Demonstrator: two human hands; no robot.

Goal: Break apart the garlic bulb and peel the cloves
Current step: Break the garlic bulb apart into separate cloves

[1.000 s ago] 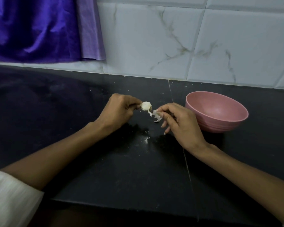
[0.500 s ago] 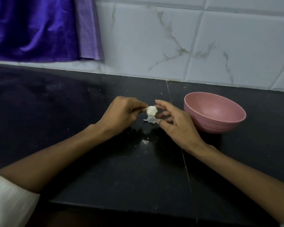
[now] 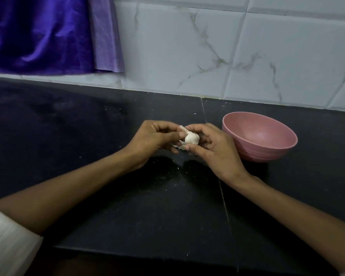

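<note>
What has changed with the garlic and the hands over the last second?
The right hand moved in from pulling skin aside and now grips the garlic together with the left hand, which has kept its hold. The pink bowl stayed put.

Two hands [image 3: 153,138] [image 3: 213,148], one garlic bulb [image 3: 191,139] (skin peeling), one pink bowl [image 3: 267,150].

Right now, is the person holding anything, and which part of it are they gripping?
Yes, a garlic bulb. The left hand pinches its papery stem end; the right hand holds its round body, above the counter.
</note>
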